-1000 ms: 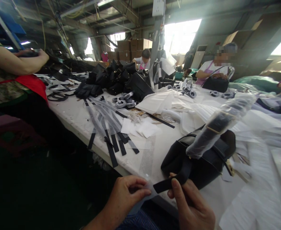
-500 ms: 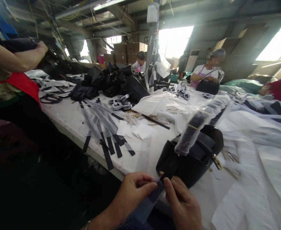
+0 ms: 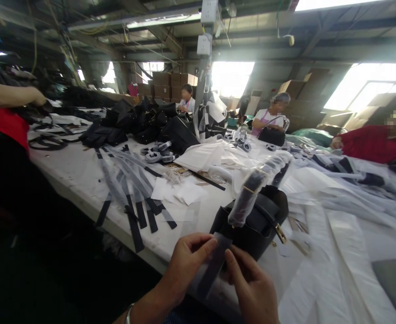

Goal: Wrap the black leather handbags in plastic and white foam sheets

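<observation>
My left hand [image 3: 184, 265] and my right hand [image 3: 250, 285] meet at the bottom middle, both pinching a black strap in a clear plastic sleeve [image 3: 213, 265]. The strap runs up to a black handbag [image 3: 251, 225] lying on the white table [image 3: 83, 175] just beyond my fingers. The bag's handle [image 3: 251, 191] is wrapped in clear plastic and sticks up toward the right.
Several plastic-sleeved black straps [image 3: 130, 189] fan out on the table to the left. A heap of black bags [image 3: 144, 123] lies farther back, with white paper sheets [image 3: 335, 234] at right. A person in a red apron [image 3: 2, 121] stands at left; other people sit across the table.
The strap end has slid further into the clear sleeve between my fingers. My view has tilted upward and shifted right, so the bag and table sit lower-left in the picture.
</observation>
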A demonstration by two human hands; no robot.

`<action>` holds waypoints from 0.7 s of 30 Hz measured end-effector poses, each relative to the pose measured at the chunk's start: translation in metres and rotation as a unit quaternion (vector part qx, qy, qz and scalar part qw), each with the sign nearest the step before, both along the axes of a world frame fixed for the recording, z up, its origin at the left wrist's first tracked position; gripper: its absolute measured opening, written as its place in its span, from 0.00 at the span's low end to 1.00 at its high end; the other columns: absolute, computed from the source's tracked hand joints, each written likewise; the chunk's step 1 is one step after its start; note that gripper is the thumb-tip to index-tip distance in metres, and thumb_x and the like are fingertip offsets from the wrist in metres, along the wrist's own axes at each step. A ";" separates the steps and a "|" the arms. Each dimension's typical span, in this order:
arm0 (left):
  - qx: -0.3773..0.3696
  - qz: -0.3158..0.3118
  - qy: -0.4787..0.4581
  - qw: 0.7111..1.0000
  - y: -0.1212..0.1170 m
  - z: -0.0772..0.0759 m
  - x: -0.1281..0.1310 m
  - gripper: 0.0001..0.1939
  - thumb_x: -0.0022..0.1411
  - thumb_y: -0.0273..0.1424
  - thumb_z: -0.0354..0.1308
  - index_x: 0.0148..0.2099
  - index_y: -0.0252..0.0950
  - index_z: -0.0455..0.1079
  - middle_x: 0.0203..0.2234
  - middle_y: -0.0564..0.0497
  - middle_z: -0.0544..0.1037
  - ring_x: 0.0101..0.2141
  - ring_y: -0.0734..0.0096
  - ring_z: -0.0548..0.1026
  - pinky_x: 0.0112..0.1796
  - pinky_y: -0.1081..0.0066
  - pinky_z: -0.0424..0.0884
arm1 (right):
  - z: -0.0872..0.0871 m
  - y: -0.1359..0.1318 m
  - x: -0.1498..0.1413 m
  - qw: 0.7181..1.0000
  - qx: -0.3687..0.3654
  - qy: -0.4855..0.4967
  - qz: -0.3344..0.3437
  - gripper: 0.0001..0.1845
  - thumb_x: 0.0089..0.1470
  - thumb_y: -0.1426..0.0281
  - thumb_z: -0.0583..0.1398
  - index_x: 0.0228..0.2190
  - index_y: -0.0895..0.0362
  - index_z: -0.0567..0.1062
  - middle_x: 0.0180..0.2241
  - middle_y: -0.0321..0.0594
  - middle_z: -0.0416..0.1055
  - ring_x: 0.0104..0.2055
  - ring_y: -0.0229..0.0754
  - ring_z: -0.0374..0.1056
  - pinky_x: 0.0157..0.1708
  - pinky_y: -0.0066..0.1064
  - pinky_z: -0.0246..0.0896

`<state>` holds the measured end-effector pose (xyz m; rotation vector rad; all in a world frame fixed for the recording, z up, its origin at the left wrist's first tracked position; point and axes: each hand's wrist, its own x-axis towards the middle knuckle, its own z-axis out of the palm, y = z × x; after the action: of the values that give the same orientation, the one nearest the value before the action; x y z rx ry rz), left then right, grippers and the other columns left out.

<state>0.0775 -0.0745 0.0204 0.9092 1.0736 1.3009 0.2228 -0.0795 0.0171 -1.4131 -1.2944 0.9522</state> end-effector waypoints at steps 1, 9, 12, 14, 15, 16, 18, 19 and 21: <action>0.002 0.004 0.003 1.000 -0.001 0.000 0.000 0.19 0.58 0.43 0.66 0.42 0.32 0.79 0.36 0.44 0.82 0.37 0.61 0.77 0.39 0.69 0.71 | 0.002 0.001 -0.002 1.000 -0.003 0.004 0.003 0.23 0.48 0.50 0.65 0.36 0.56 0.82 0.23 0.38 0.76 0.22 0.41 0.67 0.24 0.28 0.65; -0.011 0.013 -0.015 1.000 -0.010 -0.019 0.003 0.20 0.58 0.46 0.65 0.44 0.34 0.75 0.36 0.47 0.80 0.38 0.66 0.76 0.39 0.72 0.70 | 0.006 0.001 -0.015 0.999 -0.026 0.032 0.003 0.21 0.47 0.50 0.66 0.27 0.57 0.78 0.19 0.36 0.70 0.21 0.39 0.63 0.21 0.26 0.60; -0.024 0.025 -0.028 0.999 -0.014 -0.025 0.006 0.18 0.57 0.44 0.66 0.39 0.34 0.75 0.31 0.51 0.77 0.33 0.71 0.74 0.35 0.75 0.68 | 0.004 0.000 -0.017 0.999 -0.026 0.037 -0.005 0.21 0.46 0.51 0.66 0.25 0.57 0.77 0.18 0.35 0.68 0.21 0.38 0.62 0.21 0.25 0.59; -0.020 0.030 -0.037 0.999 -0.015 -0.025 0.008 0.16 0.57 0.43 0.66 0.39 0.34 0.75 0.30 0.51 0.77 0.32 0.71 0.73 0.33 0.75 0.68 | 0.004 0.001 -0.016 0.999 -0.024 0.039 0.007 0.21 0.46 0.51 0.66 0.26 0.56 0.78 0.19 0.35 0.69 0.21 0.38 0.62 0.22 0.25 0.59; -0.014 0.034 -0.035 0.999 -0.016 -0.025 0.009 0.16 0.57 0.42 0.66 0.39 0.34 0.75 0.31 0.51 0.78 0.33 0.70 0.74 0.34 0.75 0.68 | 0.005 0.003 -0.014 0.999 -0.022 0.037 0.020 0.21 0.47 0.50 0.66 0.26 0.57 0.78 0.19 0.35 0.69 0.21 0.38 0.63 0.22 0.25 0.59; -0.006 0.040 -0.028 0.999 -0.016 -0.025 0.009 0.16 0.58 0.42 0.66 0.40 0.34 0.76 0.31 0.50 0.78 0.33 0.69 0.74 0.34 0.74 0.69 | 0.005 0.004 -0.013 0.999 -0.019 0.033 0.034 0.21 0.48 0.50 0.65 0.25 0.57 0.78 0.19 0.35 0.69 0.21 0.38 0.63 0.22 0.25 0.59; 0.013 0.054 0.000 0.998 -0.016 -0.026 0.010 0.14 0.58 0.41 0.66 0.41 0.35 0.76 0.33 0.49 0.80 0.35 0.67 0.75 0.36 0.73 0.70 | 0.007 0.008 -0.010 0.998 -0.018 0.018 0.054 0.23 0.49 0.48 0.64 0.23 0.57 0.77 0.17 0.35 0.66 0.20 0.37 0.62 0.21 0.25 0.58; 0.024 0.063 0.017 0.998 -0.016 -0.026 0.010 0.14 0.58 0.40 0.65 0.40 0.35 0.76 0.33 0.49 0.80 0.36 0.67 0.76 0.37 0.73 0.70 | 0.007 0.010 -0.009 0.998 -0.020 0.007 0.055 0.24 0.49 0.48 0.63 0.22 0.57 0.77 0.16 0.34 0.65 0.20 0.37 0.61 0.20 0.25 0.57; 0.045 0.079 0.046 0.995 -0.015 -0.029 0.011 0.11 0.59 0.38 0.65 0.39 0.36 0.76 0.31 0.50 0.80 0.35 0.67 0.76 0.38 0.73 0.70 | 0.008 0.012 -0.009 0.999 -0.026 -0.013 0.043 0.25 0.49 0.47 0.63 0.20 0.57 0.76 0.15 0.34 0.64 0.20 0.36 0.59 0.20 0.25 0.54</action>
<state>0.0888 -0.0899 -0.0083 0.9759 1.1860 1.4595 0.2136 -0.0670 0.0253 -1.4227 -1.3688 1.0337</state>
